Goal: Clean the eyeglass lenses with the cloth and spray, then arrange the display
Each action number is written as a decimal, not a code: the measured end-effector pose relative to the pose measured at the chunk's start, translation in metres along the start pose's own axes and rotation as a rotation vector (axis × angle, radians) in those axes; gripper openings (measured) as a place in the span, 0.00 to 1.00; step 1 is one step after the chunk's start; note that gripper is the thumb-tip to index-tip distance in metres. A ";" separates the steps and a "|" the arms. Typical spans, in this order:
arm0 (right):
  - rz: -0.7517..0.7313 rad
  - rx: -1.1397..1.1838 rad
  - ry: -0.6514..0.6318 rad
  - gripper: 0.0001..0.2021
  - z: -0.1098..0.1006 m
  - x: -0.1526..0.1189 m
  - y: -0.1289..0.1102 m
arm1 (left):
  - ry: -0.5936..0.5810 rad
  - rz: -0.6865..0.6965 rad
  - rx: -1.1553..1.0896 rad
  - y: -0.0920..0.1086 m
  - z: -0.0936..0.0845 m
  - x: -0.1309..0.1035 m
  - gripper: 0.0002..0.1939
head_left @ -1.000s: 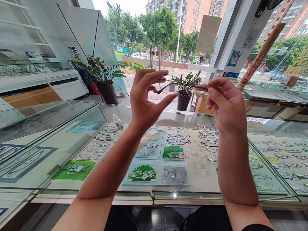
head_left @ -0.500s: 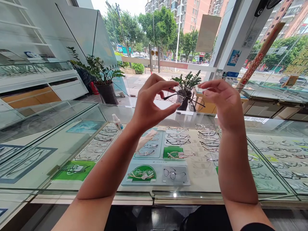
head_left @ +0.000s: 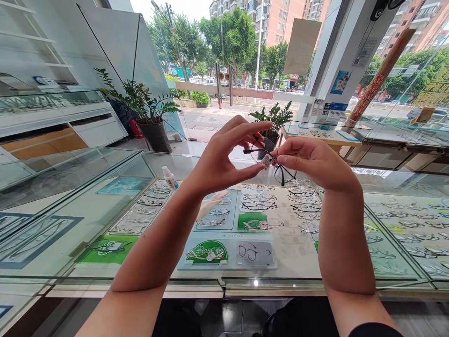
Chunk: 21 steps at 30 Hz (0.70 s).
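A pair of thin, dark-framed eyeglasses (head_left: 282, 176) is held up over the glass counter, tilted down to the right, with its temple tips pointing toward me. My left hand (head_left: 228, 157) grips the left lens side between its thumb and fingers. At the middle of the frame, near the bridge, the fingertips of my right hand (head_left: 312, 159) are pinched together on the eyeglasses. Something small and pale, perhaps a tag or lens sticker, shows by my left thumb tip. The fingertips partly cover the bridge and one lens.
Beneath my forearms is a glass display case (head_left: 224, 283) with rows of spectacle frames and green display cards (head_left: 121, 252). A white spray bottle (head_left: 170, 178) stands on it. Beyond are potted plants (head_left: 154, 133), a small table (head_left: 321, 135) and glass doors.
My right hand has come left and down onto the middle of the eyeglasses; before, it was apart from them. The eyeglasses have tilted, their right side dropping. My left hand keeps its grip.
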State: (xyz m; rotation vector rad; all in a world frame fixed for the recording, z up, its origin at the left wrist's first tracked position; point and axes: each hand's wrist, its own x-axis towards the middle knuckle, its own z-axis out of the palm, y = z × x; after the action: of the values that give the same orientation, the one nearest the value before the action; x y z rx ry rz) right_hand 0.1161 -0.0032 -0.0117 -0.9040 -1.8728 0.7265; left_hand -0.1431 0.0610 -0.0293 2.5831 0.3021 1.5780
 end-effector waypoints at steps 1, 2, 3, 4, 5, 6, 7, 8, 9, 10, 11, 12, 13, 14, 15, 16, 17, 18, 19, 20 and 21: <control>-0.005 0.001 -0.003 0.16 0.000 0.000 0.000 | 0.001 0.005 0.004 0.000 0.000 0.000 0.36; -0.013 0.000 -0.005 0.17 0.000 0.000 -0.001 | 0.001 0.010 0.002 0.000 0.000 0.000 0.37; -0.021 -0.004 -0.005 0.17 0.001 0.000 -0.001 | 0.000 0.013 -0.007 0.000 0.000 -0.001 0.37; -0.028 -0.009 -0.002 0.18 0.001 0.000 -0.001 | -0.002 0.012 -0.024 0.000 0.001 -0.001 0.38; -0.033 -0.014 0.002 0.18 0.002 0.001 -0.001 | -0.003 0.007 -0.044 0.000 0.001 -0.001 0.37; -0.036 -0.017 0.005 0.18 0.002 0.001 -0.001 | -0.003 -0.001 -0.064 0.000 0.002 -0.001 0.37; -0.037 -0.016 0.009 0.18 0.003 0.001 -0.001 | -0.002 -0.012 -0.080 0.000 0.003 -0.002 0.37; -0.038 -0.011 0.017 0.18 0.004 0.002 0.000 | 0.000 -0.025 -0.088 -0.001 0.003 -0.002 0.37; -0.039 -0.003 0.029 0.17 0.005 0.002 0.001 | 0.007 -0.037 -0.087 -0.002 0.004 -0.001 0.38; -0.042 0.006 0.048 0.17 0.006 0.003 0.002 | 0.019 -0.045 -0.074 -0.003 0.005 -0.001 0.39; -0.045 0.015 0.074 0.17 0.007 0.003 0.003 | 0.043 -0.049 -0.048 -0.004 0.005 -0.001 0.41; -0.048 0.019 0.106 0.17 0.008 0.004 0.005 | 0.082 -0.050 -0.012 -0.005 0.005 0.000 0.42; -0.053 0.018 0.140 0.16 0.010 0.005 0.006 | 0.140 -0.045 0.031 -0.007 0.006 0.000 0.42; -0.060 0.010 0.176 0.16 0.011 0.006 0.008 | 0.207 -0.041 0.073 -0.007 0.006 0.001 0.41; -0.071 -0.003 0.212 0.15 0.013 0.008 0.009 | 0.266 -0.044 0.106 -0.007 0.005 0.001 0.36; -0.084 -0.022 0.252 0.13 0.016 0.009 0.011 | 0.301 -0.064 0.124 -0.006 0.006 0.001 0.29; -0.100 -0.047 0.294 0.12 0.019 0.009 0.012 | 0.303 -0.103 0.122 -0.003 0.006 0.001 0.22; -0.117 -0.081 0.340 0.10 0.022 0.010 0.012 | 0.271 -0.158 0.100 -0.001 0.007 0.001 0.16; -0.132 -0.124 0.388 0.08 0.026 0.010 0.012 | 0.218 -0.223 0.063 0.003 0.008 0.000 0.14; -0.145 -0.175 0.433 0.06 0.030 0.010 0.011 | 0.158 -0.289 0.016 0.006 0.009 0.001 0.14; -0.156 -0.230 0.472 0.05 0.035 0.010 0.010 | 0.108 -0.346 -0.031 0.008 0.010 0.001 0.15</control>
State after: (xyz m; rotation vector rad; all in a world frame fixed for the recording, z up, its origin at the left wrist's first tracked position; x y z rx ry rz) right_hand 0.0847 0.0069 -0.0292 -0.9616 -1.5956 0.1787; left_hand -0.1325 0.0531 -0.0318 2.2697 0.6857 1.5786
